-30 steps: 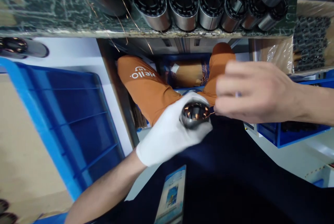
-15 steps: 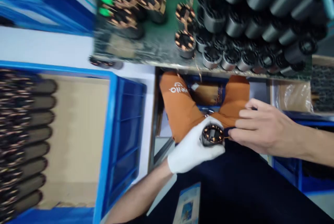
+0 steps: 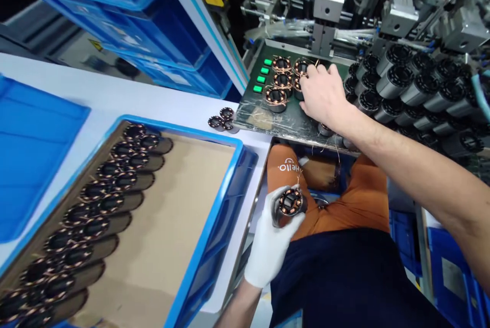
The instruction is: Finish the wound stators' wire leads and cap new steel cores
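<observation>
Flanking right hand (image 3: 323, 88): wound cores (image 3: 282, 81), metal cylinders (image 3: 398, 80) (green buttons (image 3: 261, 79) nearby).

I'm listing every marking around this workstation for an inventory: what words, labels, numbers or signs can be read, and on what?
"Hello." on the orange trousers, with a small smiling-face mark.
Yellow warning sign behind the white surface: too small to read.
Pale marks on the stacked blue crates: too blurred to read.
I can read no brand or number.

Blue crate (image 3: 229, 175), orange trousers (image 3: 325, 210) with white lettering (image 3: 288, 168), bright green buttons (image 3: 261, 79), white glove (image 3: 268, 246)
</observation>
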{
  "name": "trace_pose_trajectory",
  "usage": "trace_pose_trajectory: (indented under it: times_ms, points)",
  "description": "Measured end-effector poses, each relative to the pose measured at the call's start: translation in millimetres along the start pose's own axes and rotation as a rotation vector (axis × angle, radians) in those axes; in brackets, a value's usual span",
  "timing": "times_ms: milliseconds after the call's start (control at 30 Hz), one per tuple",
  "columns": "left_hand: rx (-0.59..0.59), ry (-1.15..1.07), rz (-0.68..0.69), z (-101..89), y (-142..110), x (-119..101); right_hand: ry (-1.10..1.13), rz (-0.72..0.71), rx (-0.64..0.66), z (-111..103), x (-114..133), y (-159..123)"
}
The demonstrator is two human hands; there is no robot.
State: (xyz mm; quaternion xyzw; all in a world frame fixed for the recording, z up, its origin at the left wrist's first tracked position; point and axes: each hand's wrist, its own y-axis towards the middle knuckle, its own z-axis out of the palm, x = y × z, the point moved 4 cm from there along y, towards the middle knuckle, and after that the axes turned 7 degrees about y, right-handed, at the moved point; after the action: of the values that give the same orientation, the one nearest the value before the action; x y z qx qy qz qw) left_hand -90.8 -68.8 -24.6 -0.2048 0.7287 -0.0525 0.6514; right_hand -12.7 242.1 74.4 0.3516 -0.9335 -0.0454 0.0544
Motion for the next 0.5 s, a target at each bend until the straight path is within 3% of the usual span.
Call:
trace_pose_trajectory:
  times_ms: [133,300,433,500]
  points:
    - [-0.070,0.034,0.078,-16.8,13.1,-4.2,-0.052,-0.008,0.086,-8.2,-1.3,-2.6]
    - [-0.354,0.363,0.319,-32.0,53.3,-33.0,-0.055,-0.019,0.079,-61.7,-3.6,-33.6]
    - [-0.393,0.583,0.479,-19.7,100.0,-71.4,0.153,-0.103,-0.046,-112.8,-0.8,-73.1]
    - [-0.379,0.690,0.493,-7.0,122.8,-90.5,0.303,-0.175,-0.096,-129.9,3.4,-100.3]
